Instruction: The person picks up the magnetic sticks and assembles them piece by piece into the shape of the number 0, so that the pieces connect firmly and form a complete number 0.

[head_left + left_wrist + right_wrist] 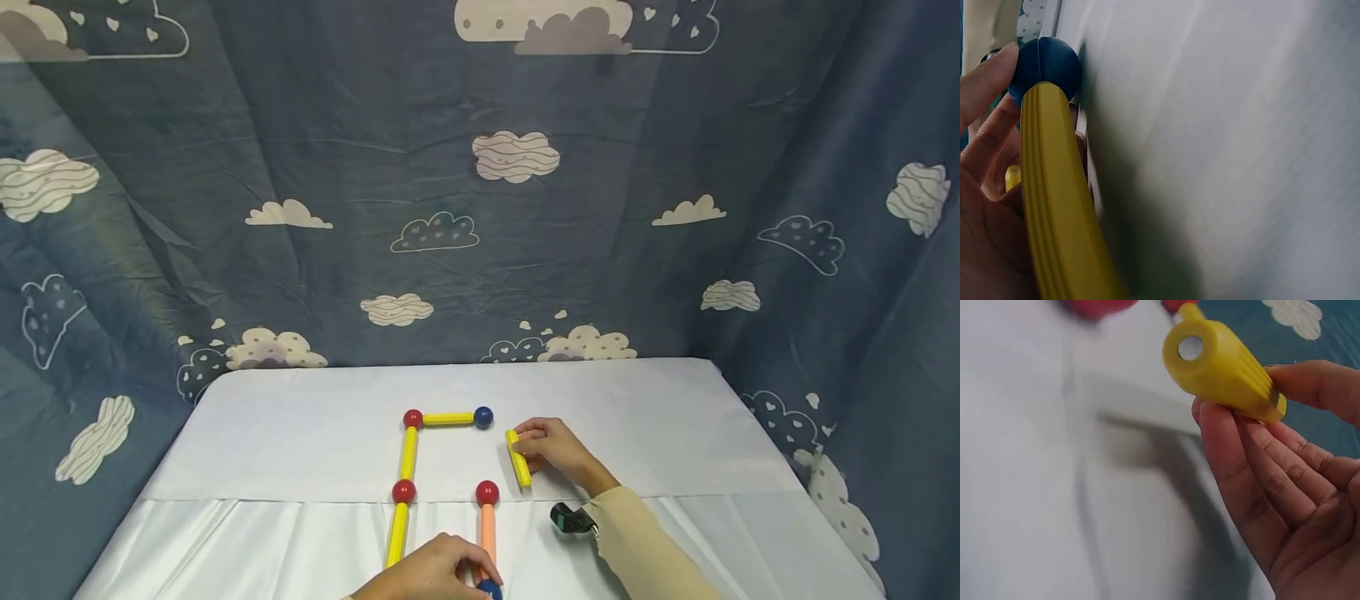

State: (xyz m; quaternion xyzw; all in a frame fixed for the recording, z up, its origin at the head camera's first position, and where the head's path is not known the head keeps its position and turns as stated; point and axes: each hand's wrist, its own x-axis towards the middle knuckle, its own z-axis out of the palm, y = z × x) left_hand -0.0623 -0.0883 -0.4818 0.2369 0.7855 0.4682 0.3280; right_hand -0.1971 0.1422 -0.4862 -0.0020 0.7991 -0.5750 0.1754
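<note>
My right hand (553,450) pinches a yellow magnetic rod (518,460) between thumb and fingers, above the table to the right of the built shape. A round metal magnet (1190,348) shows in the rod's end. At the near edge of the head view, the thumb and fingers of my left hand (442,571) grip a blue ball (1054,65), to which a curved yellow rod (1060,187) is joined. A salmon rod (488,529) runs from that ball's place up to a red ball (487,492).
Left and behind, yellow rods (408,454) link a red ball (403,491), a red corner ball (413,419) and a blue ball (483,417). All lie on a white-covered table (300,433). A dark curtain with clouds (435,233) hangs around its back and sides.
</note>
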